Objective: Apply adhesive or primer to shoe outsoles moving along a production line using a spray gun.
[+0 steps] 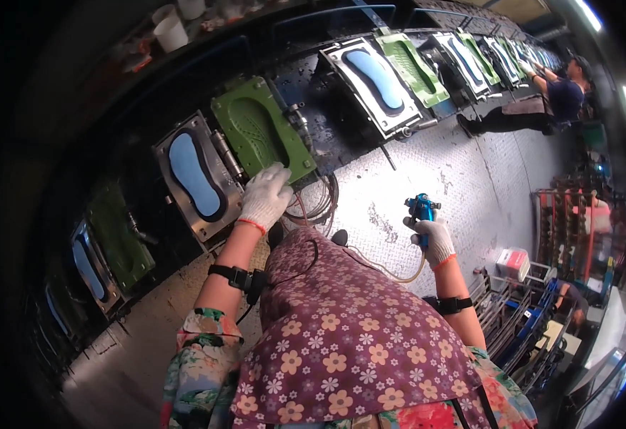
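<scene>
My left hand point(266, 194), in a white knit glove, reaches to the near edge of a green mould half point(252, 121). Its fingers are stretched out and touch that edge. This half has a sole-shaped hollow and stands hinged beside a silver mould half point(170, 175). On the silver half lies a blue sole-shaped piece point(193, 171) with a dark rim. Off to the right, over the floor, my gloved right hand point(436, 242) is closed around a blue spray gun point(420, 207). A thin hose point(388, 273) runs from the gun toward my apron.
More moulds, such as a silver one with a blue sole piece point(374, 79), line the bench toward the far right. A person point(559, 96) works there. Coiled hoses point(320, 204) hang by the bench edge. Metal racks point(502, 314) and a white box point(513, 263) stand at right.
</scene>
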`<action>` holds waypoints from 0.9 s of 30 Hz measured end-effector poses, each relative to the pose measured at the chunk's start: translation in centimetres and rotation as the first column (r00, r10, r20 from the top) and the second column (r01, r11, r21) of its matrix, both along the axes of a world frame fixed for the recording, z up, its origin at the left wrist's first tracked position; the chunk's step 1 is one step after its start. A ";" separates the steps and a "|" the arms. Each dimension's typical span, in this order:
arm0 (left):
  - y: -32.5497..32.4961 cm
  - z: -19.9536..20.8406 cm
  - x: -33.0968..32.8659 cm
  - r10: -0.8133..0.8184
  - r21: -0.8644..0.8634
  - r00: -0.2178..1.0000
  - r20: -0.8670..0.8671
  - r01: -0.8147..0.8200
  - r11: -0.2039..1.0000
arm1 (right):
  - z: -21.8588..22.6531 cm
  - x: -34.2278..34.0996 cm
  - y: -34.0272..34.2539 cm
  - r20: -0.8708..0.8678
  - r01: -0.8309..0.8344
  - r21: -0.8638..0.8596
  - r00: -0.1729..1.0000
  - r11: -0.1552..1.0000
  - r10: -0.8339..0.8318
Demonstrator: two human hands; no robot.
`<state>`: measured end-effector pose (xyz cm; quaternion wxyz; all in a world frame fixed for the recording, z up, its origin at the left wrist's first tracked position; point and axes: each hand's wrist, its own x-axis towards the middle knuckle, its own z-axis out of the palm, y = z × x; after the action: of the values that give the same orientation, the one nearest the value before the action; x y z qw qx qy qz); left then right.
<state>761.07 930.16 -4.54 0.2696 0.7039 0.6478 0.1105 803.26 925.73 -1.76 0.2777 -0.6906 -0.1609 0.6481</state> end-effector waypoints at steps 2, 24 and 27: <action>1.6 -1.5 2.7 -0.117 -0.189 0.985 -0.126 0.092 0.978 | 0.0 0.1 1.1 0.054 -0.052 0.048 0.997 0.998 0.049; 3.5 -1.6 6.9 0.012 -0.424 0.977 -0.211 -0.103 0.900 | -1.0 -3.1 19.8 0.014 -0.376 0.298 0.921 0.877 0.390; 4.0 -2.0 7.1 0.024 -0.431 0.981 -0.191 -0.106 0.896 | -3.2 2.5 17.5 0.022 -0.364 0.211 0.930 0.907 0.368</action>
<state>768.19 934.21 -6.57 0.3576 0.6099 0.7010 -0.0937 805.71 943.19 -4.92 0.2245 -0.6089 -0.3528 0.6741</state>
